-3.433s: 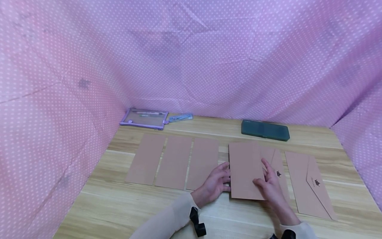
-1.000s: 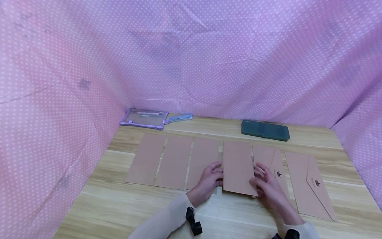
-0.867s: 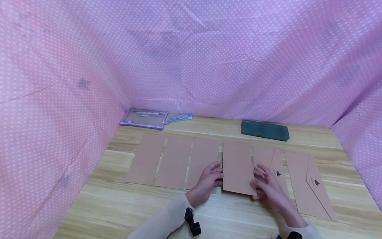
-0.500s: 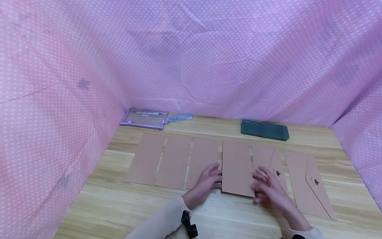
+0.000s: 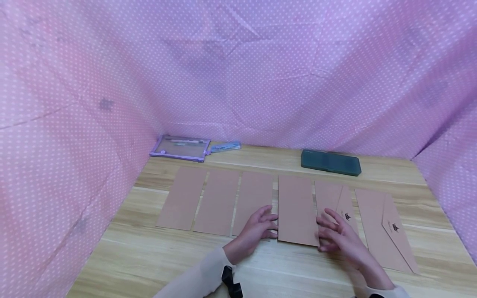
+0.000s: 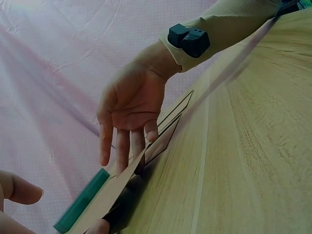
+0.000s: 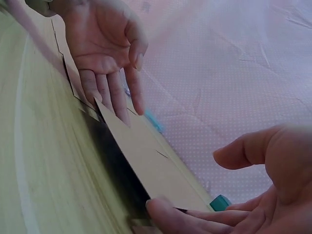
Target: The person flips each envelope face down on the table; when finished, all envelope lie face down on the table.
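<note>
Pink dotted cloth (image 5: 238, 82) hangs round the back and sides, with a wood table (image 5: 130, 256) under everything. Left to right: well past the left hand, up at the back, there's a purple pouch (image 5: 178, 157), then a blue packet (image 5: 225, 147) at its right end. Closer in, three plain envelopes (image 5: 216, 203) lie in a row, the last one just beside the left fingers.

Left hand (image 5: 253, 231) is spread, tips at the left edge of the middle envelope (image 5: 297, 211). That one's between both hands, plain face up. Both wrist views show a dark gap under its near edge, so I doubt it's fully flat. Right hand (image 5: 343, 242) is spread too, fingers by the right edge, not pinching anything. Beyond the grip is a green case (image 5: 331, 162); the near crown envelope (image 5: 331, 198) lies partly behind the right hand, and the far crown envelope (image 5: 378, 231) is further right.

What's new vs a few seconds back: the middle envelope no longer overlaps the near crown envelope, and the right thumb is off its face. My read: it now has its own spot in the row, and they're steadying it rather than carrying it.
</note>
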A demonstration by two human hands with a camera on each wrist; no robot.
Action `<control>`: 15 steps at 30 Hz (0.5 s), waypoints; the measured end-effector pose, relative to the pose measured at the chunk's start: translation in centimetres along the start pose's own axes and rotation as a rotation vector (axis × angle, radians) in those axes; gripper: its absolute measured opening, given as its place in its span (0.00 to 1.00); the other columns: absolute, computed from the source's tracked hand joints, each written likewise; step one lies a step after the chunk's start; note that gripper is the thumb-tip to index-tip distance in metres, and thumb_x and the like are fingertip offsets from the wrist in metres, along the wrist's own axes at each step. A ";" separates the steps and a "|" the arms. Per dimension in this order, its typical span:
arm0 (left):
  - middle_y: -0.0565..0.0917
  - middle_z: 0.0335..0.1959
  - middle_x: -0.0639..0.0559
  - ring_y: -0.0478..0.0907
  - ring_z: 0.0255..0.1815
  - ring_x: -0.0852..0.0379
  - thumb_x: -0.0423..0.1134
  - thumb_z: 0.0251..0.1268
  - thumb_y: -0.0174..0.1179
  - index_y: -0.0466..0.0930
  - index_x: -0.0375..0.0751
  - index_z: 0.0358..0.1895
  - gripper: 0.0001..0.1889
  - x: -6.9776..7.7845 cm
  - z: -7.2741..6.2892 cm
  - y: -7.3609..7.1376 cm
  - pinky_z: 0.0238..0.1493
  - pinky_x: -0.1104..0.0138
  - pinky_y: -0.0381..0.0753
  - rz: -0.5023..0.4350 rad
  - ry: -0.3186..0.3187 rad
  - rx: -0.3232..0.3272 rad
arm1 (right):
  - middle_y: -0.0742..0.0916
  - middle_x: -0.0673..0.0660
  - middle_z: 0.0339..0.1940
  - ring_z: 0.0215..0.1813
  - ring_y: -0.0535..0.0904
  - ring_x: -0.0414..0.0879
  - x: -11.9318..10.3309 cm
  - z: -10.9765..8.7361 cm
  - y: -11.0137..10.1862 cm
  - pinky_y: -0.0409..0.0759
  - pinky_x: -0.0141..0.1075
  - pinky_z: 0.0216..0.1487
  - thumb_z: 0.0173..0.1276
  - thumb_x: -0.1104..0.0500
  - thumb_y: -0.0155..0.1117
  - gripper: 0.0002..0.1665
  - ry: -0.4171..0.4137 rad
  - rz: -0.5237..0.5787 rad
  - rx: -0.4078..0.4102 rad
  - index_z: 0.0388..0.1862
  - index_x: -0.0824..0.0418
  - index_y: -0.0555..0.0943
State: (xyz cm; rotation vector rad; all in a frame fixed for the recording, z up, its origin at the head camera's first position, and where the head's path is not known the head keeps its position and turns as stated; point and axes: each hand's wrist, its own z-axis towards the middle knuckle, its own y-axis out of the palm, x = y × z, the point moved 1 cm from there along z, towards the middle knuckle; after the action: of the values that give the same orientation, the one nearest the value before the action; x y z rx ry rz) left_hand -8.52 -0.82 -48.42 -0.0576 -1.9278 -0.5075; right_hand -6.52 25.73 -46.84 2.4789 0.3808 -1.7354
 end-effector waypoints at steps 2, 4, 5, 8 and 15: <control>0.71 0.69 0.28 0.80 0.46 0.55 0.26 0.67 0.52 0.52 0.30 0.77 0.35 0.0 -0.1 -0.1 0.47 0.64 0.86 0.000 0.001 -0.002 | 0.59 0.83 0.75 0.48 0.84 0.32 -0.1 0.0 0.0 0.89 0.41 0.38 0.77 0.64 0.51 0.43 -0.008 -0.018 -0.006 0.80 0.70 0.39; 0.71 0.68 0.27 0.79 0.47 0.55 0.26 0.67 0.52 0.52 0.30 0.77 0.35 0.0 -0.1 -0.1 0.47 0.64 0.86 -0.001 0.002 -0.002 | 0.61 0.83 0.74 0.47 0.85 0.32 -0.1 0.1 0.0 0.89 0.39 0.39 0.77 0.65 0.51 0.43 -0.012 -0.036 -0.008 0.80 0.72 0.40; 0.71 0.68 0.27 0.79 0.47 0.55 0.26 0.67 0.52 0.52 0.30 0.77 0.35 0.0 -0.1 -0.1 0.47 0.64 0.86 -0.002 0.002 -0.002 | 0.62 0.83 0.73 0.47 0.84 0.31 -0.1 0.1 0.0 0.89 0.38 0.39 0.77 0.65 0.51 0.43 -0.013 -0.044 -0.008 0.79 0.73 0.41; 0.71 0.68 0.27 0.80 0.47 0.55 0.26 0.66 0.52 0.53 0.29 0.76 0.35 0.1 -0.2 -0.2 0.48 0.64 0.86 -0.002 0.002 0.004 | 0.63 0.83 0.73 0.46 0.84 0.30 -0.1 0.1 0.0 0.88 0.37 0.40 0.77 0.65 0.51 0.43 -0.008 -0.064 -0.008 0.79 0.73 0.41; 0.71 0.68 0.27 0.80 0.57 0.44 0.26 0.67 0.51 0.53 0.29 0.76 0.34 0.3 -0.6 -0.2 0.53 0.57 0.86 0.025 -0.004 0.020 | 0.70 0.81 0.70 0.47 0.85 0.29 -0.4 -0.2 -0.1 0.88 0.37 0.42 0.77 0.64 0.53 0.43 -0.008 -0.089 0.003 0.79 0.73 0.42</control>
State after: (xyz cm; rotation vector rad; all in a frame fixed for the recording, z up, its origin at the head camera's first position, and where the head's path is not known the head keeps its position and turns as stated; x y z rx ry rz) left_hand -8.18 -1.24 -48.01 -0.0699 -1.9339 -0.4722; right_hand -6.48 25.81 -46.33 2.4923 0.4945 -1.7794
